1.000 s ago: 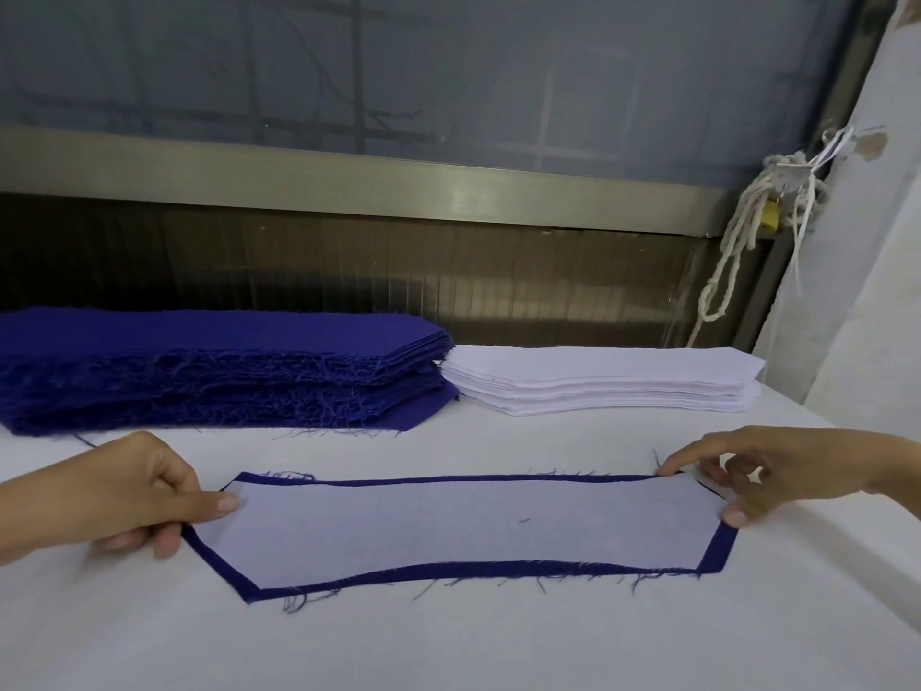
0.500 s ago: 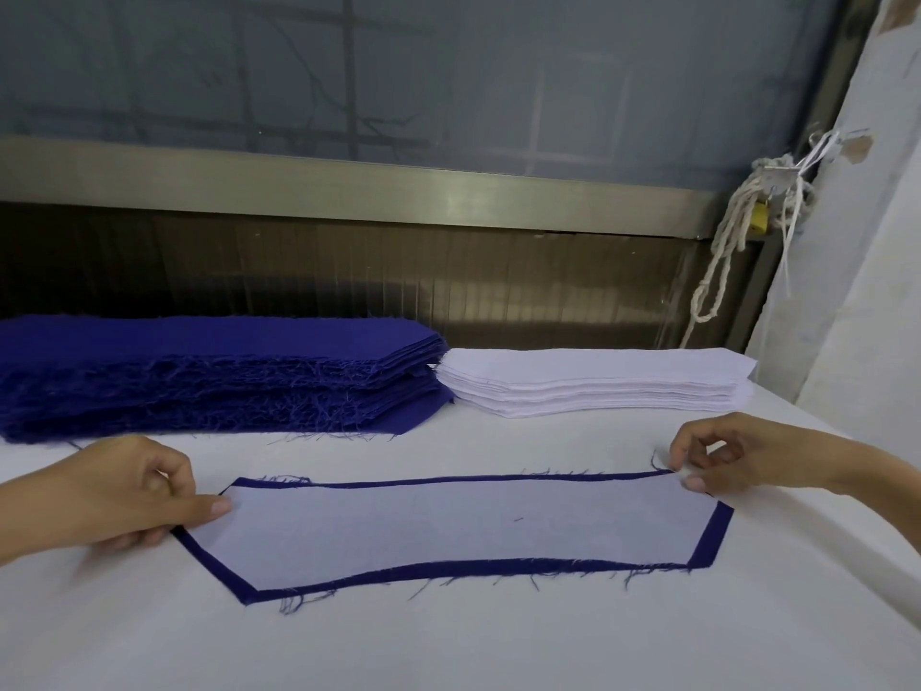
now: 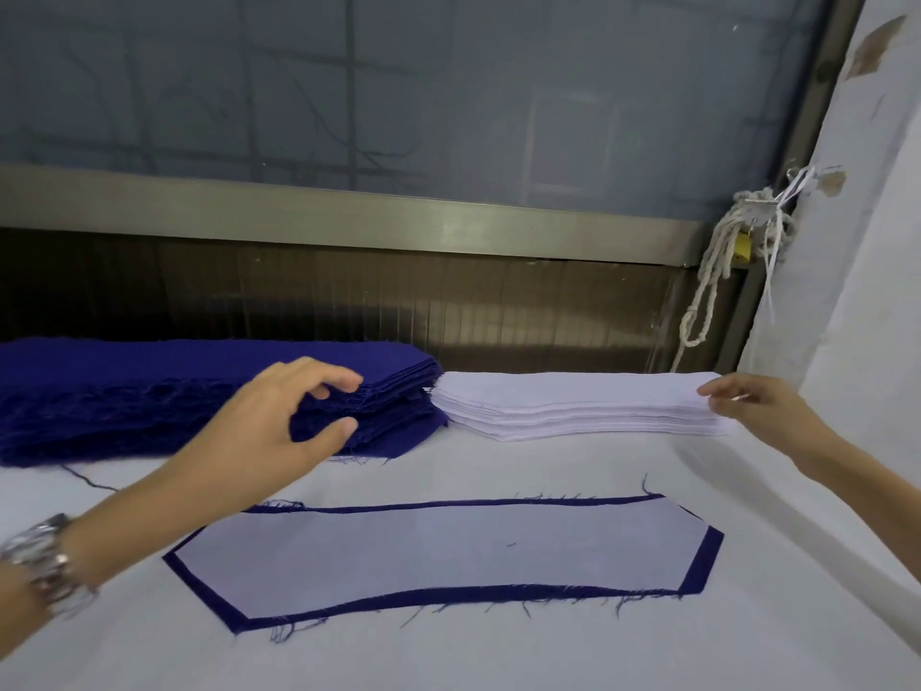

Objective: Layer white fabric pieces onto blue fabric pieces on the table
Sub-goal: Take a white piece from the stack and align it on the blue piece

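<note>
We've moved both hands to the stacks. Left hand (image 3: 279, 421), fingers apart, faces the blue stack (image 3: 149, 391); right hand (image 3: 747, 406) touches the white stack (image 3: 573, 406), grip unclear.

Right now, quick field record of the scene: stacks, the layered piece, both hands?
blue stack: far left on table, frayed edges
white stack: right of blue stack, close beside it
layered pair: white piece flat on blue piece, blue border all round
left hand: fingers spread at blue stack's right end, holding nothing
right hand: fingertips at white stack's right end; grip unclear
left wrist: metal watch
</note>
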